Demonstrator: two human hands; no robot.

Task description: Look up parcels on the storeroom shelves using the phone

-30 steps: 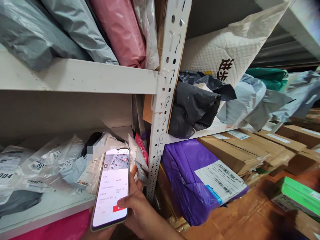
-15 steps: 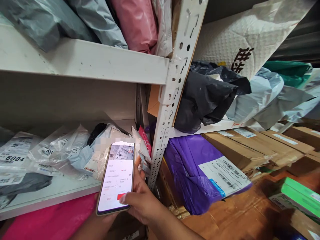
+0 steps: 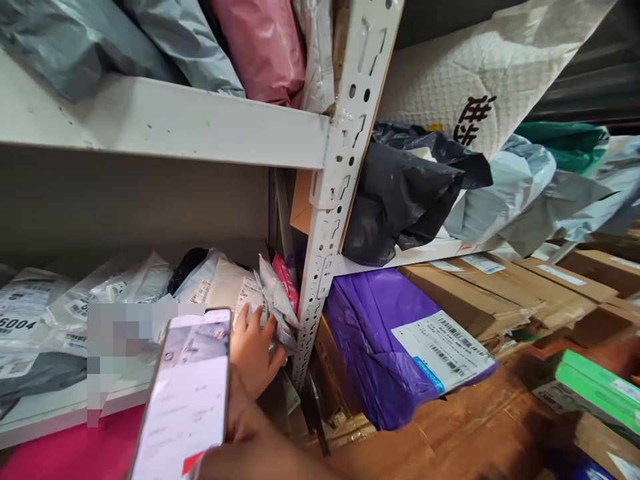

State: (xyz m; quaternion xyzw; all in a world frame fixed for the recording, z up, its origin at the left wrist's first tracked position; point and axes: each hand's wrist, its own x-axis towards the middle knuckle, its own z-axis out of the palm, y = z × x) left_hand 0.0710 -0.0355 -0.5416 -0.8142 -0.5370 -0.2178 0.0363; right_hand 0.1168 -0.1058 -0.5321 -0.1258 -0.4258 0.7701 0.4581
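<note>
My right hand (image 3: pixel 250 437) holds a smartphone (image 3: pixel 183 393) low in the view, its thumb by a red button on the lit screen. Beyond the phone, my left hand (image 3: pixel 254 350) reaches to the lower shelf, palm down with fingers apart. Its fingertips touch a white labelled parcel bag (image 3: pixel 249 297), or rest just in front of it; which one I cannot tell. A small whitish pouch (image 3: pixel 276 290) and a pink package (image 3: pixel 286 277) lean close by, against the shelf's right end. The left forearm is hidden behind the phone and right hand.
Clear bagged parcels (image 3: pixel 30 307) with labels lie along the lower shelf (image 3: pixel 65 417). A perforated white post (image 3: pixel 345 173) stands right of my left hand. Past it are a purple parcel (image 3: pixel 375 333), a black bag (image 3: pixel 400 200) and cardboard boxes (image 3: pixel 475 293). Above runs a shelf beam (image 3: pixel 200 127).
My left hand has left the phone and reached forward to the parcels on the lower shelf. The phone, in my right hand, has come lower, closer and to the left.
</note>
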